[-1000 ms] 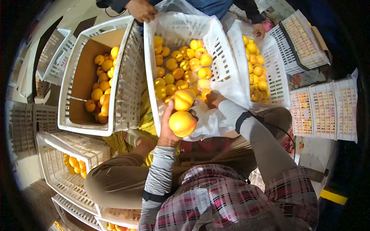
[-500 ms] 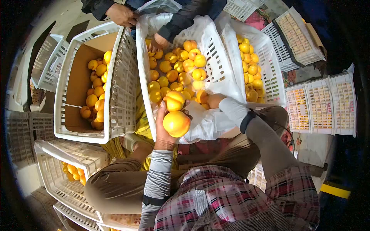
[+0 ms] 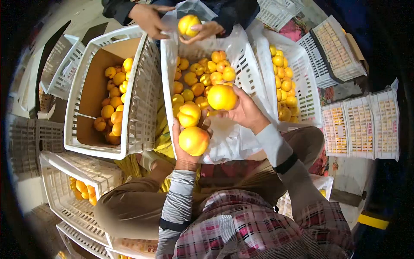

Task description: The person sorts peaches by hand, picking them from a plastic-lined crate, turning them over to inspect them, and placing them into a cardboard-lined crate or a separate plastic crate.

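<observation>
My left hand [image 3: 185, 161], palm up, is closed around two yellow peaches: a large one [image 3: 194, 141] near the wrist and another [image 3: 189, 114] at the fingers. A third large yellow peach [image 3: 222, 96] is in my right hand [image 3: 249, 111], held just above the middle crate. That white slotted crate [image 3: 243, 56] is lined with clear plastic and has many peaches [image 3: 197, 89] in its far and left parts. Crumpled plastic liner [image 3: 230, 140] covers its near side. Both hands are over the crate's near end.
Across the crate, a co-worker's hand [image 3: 202, 32] holds a peach [image 3: 188, 26]; their other hand [image 3: 148, 19] is beside it. A cardboard-lined crate [image 3: 97, 151] of peaches stands left, a plastic-lined crate [image 3: 308, 82] right. Stacked crates [image 3: 360, 123] stand farther right.
My right hand has come up out of the middle crate with a peach in it. My left hand still holds its two. The co-worker's hand has lifted a peach from the crate.
</observation>
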The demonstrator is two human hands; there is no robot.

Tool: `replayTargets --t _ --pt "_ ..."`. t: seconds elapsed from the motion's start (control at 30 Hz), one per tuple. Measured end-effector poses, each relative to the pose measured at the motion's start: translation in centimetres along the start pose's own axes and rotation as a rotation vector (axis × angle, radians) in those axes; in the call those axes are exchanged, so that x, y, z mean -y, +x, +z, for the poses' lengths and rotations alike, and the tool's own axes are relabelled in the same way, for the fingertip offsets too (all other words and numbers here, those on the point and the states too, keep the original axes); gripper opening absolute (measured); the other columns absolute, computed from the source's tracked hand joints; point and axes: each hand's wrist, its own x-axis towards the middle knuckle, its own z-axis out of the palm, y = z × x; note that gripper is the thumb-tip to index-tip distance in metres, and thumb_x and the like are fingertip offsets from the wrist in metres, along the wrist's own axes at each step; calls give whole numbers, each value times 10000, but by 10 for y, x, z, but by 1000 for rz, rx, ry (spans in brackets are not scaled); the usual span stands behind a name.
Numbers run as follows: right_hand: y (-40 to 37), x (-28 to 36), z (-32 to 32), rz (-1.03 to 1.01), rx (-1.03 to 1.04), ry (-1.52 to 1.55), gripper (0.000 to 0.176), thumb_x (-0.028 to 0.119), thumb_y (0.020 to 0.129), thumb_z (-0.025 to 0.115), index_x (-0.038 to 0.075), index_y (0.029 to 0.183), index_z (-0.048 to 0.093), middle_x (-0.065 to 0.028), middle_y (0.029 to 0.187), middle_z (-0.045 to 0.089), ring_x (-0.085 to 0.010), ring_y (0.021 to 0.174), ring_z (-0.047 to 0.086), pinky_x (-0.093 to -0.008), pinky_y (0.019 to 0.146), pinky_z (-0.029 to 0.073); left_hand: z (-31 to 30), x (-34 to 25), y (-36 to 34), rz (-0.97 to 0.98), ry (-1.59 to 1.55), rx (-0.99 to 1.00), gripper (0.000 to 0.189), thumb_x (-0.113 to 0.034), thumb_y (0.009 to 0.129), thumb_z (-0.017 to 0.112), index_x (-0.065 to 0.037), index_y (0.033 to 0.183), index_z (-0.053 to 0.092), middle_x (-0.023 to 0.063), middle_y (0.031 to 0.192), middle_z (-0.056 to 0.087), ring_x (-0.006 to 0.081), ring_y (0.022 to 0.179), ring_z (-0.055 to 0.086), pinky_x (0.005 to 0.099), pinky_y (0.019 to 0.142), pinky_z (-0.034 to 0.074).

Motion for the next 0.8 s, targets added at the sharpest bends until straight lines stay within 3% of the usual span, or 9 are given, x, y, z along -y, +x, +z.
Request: replayTargets --t 0.07,0.1,0.17,0.2,0.23,0.3,0.57,0.7,0.8 --pt "-1 -7 5 -72 -23 -173 452 309 888 482 37 1238 393 -130 1210 473 -244 1063 515 -346 850 467 -2 -3 0 3 -28 18 585 -539 852 404 -110 1250 409 166 1253 441 322 1099 450 506 876 414" --pt "-5 -14 19 -224 -251 -507 455 265 890 491 0 1242 378 -132 1232 447 -230 1127 465 -336 921 408 4 -1 -2 30 55 11 640 -576 828 406 -101 1256 408 171 1261 430 326 1123 435 514 922 370" --pt "-9 -14 38 -251 -144 -728 440 223 898 462 -5 1259 357 -137 1262 424 -232 1182 413 -354 978 339 4 -1 -2 54 107 15 721 -638 786 409 -93 1258 413 179 1271 412 338 1185 383 555 1010 254" --pt "-11 -16 47 -294 -44 -948 427 181 906 432 -10 1275 337 -143 1293 401 -234 1236 361 -372 1035 270 15 -1 -6 86 95 -30 726 -653 781 401 -92 1239 432 171 1266 418 350 1171 388 556 1001 263" --pt "-13 -21 56 -257 -30 -858 449 149 894 450 -28 1285 318 -141 1317 378 -234 1268 312 -357 1055 214 4 -5 -5 100 -9 -5 678 -633 789 420 -115 1226 437 145 1252 438 369 1162 394 603 966 270" --pt "-12 -26 63 -288 -6 -924 440 149 895 447 -25 1281 327 -138 1317 377 -236 1264 319 -355 1048 225 -2 -3 -10 58 -444 250 644 -618 785 455 -142 1218 432 128 1251 435 391 1161 386 650 911 295" --pt "-8 -15 68 -237 -174 -916 387 196 894 483 6 1224 416 -91 1202 482 -170 1056 509 -302 862 435 97 -92 -30 868 610 -22 560 -551 812 497 -121 1169 459 104 1110 530 274 991 526 482 830 456" --pt "-6 -18 64 -252 -168 -934 370 188 895 484 5 1212 429 -102 1115 536 -144 958 536 -292 815 451 95 -177 -29 627 384 -129 522 -560 796 520 -124 1082 518 63 995 597 223 824 599 381 691 529" --pt "-2 -23 68 -224 -147 -1018 348 155 900 446 -13 1204 432 -85 1165 507 -151 964 540 -275 776 453 75 -207 -26 698 417 -322 540 -592 781 505 -160 1106 511 88 1135 534 326 1045 496 611 857 385"
